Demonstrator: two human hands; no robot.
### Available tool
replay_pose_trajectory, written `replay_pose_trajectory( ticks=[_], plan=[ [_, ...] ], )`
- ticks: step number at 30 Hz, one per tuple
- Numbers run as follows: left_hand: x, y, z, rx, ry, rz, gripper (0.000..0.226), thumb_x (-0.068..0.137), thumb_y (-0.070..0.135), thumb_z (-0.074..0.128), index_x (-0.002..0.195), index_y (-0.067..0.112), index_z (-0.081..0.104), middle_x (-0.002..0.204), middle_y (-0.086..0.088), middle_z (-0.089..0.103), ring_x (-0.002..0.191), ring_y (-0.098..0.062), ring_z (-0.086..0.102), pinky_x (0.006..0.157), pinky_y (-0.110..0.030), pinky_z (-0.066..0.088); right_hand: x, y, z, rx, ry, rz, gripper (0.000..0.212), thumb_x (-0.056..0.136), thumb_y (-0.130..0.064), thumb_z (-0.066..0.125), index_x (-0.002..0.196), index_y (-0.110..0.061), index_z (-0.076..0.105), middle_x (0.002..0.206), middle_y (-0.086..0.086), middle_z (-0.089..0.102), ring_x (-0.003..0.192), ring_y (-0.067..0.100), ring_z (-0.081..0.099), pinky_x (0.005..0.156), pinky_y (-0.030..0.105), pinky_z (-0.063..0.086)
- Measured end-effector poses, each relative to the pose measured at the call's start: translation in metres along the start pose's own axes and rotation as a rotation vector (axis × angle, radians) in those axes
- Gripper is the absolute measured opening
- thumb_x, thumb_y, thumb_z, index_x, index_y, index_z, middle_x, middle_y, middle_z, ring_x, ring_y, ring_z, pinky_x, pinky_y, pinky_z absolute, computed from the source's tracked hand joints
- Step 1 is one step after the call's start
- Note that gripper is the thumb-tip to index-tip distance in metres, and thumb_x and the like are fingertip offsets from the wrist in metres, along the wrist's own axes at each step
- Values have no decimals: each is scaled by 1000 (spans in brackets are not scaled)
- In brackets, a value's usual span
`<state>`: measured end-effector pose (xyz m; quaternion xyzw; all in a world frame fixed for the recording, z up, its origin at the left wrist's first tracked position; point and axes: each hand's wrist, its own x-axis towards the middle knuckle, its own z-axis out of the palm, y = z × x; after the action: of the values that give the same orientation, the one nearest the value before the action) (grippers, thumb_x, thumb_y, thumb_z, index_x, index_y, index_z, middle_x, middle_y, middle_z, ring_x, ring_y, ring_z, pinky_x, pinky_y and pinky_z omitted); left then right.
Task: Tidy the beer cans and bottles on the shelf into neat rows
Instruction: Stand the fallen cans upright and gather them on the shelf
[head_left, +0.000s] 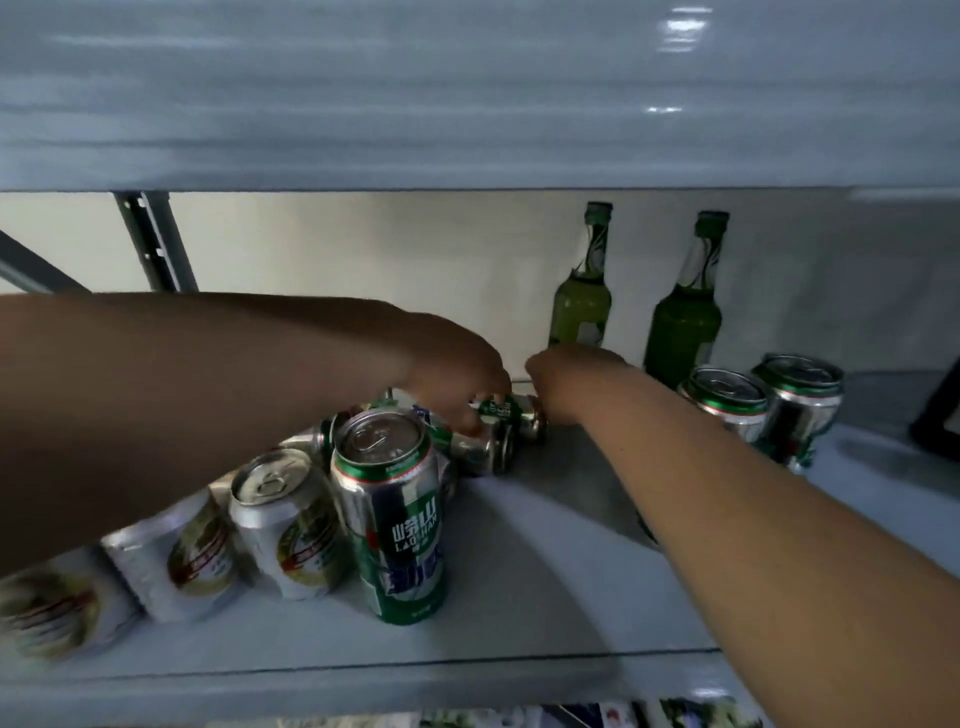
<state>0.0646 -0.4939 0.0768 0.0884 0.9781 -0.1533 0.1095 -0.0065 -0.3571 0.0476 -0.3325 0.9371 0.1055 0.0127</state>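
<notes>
My left hand (460, 376) curls over the toppled can (511, 415) mid-shelf (545, 525), right hand (569, 384) at its end, grip unclear; thin, slick, rolls easily, so I'd clamp its sides

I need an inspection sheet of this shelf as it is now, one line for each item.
Surface: grey metal shelf.
Job's things: tall green can upright in front; white cans left; lying cans behind it; two bottles and two green cans right.
Clutter: dark object at right edge, unclear.
Hands: left hand and right hand on the lying cans; grip blurred.
Cables: nothing seen.
Surroundings: upper shelf board, pale wall.
</notes>
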Motion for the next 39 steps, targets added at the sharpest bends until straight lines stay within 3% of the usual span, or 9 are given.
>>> replay_pose_trajectory(
  ticks=[3,6,13,19,23,27,33,36,39],
  plan=[
    [18,11,14,-43,-55,100,50,80,44,76,122,20,63,117,-4,67,94,-21,61,84,-31,51,20,3,5,-46,-84,-61,41,87,-12,67,127,-8,60,123,11,61,104,27,63,73,30,46],
    [36,12,23,-2,-97,161,70,72,58,75,131,24,61,118,-1,65,100,-19,62,90,-34,53,35,3,13,-30,-123,-114,39,85,-22,69,123,-14,65,114,10,66,88,25,62,72,31,47],
    [42,1,30,33,-64,346,75,77,44,78,144,26,49,141,-4,49,120,-22,53,88,-22,37,48,1,24,-4,-110,-171,56,77,-29,78,128,-15,59,113,8,65,90,24,62,73,32,49],
    [46,-3,42,47,10,387,51,74,46,73,120,26,64,118,-2,62,98,-21,61,76,-27,50,49,1,20,1,-97,-174,47,79,-27,75,122,-13,62,111,9,66,95,26,63,74,32,49],
    [41,-5,44,-30,100,365,46,72,42,74,112,22,66,112,-3,62,91,-21,62,72,-29,52,45,-2,11,-61,-75,-163,40,75,-32,77,109,-13,67,96,6,66,83,22,63,65,30,48],
    [33,-10,44,-95,118,401,53,69,23,82,118,13,65,116,-3,58,83,-13,51,62,-10,38,40,-2,-2,-86,18,-162,42,68,-37,81,101,-15,67,95,5,67,85,22,63,59,27,43],
    [24,-15,36,-91,179,439,38,64,26,76,96,11,62,96,2,50,82,-22,53,69,-40,52,34,8,-19,-28,117,-174,48,70,-29,81,113,-17,64,105,5,65,89,21,61,62,26,42],
    [18,-22,28,-148,251,384,43,64,46,64,94,15,60,93,-2,59,82,-25,58,69,-36,51,31,11,-31,60,188,-207,62,73,-25,81,130,-20,55,119,5,61,100,22,57,67,26,41],
    [7,-35,22,-283,324,305,32,70,35,76,95,20,62,96,5,58,87,-18,57,73,-34,50,32,8,-44,140,209,-246,72,70,-32,85,132,-22,52,120,3,60,103,22,57,77,30,46]
  ],
)
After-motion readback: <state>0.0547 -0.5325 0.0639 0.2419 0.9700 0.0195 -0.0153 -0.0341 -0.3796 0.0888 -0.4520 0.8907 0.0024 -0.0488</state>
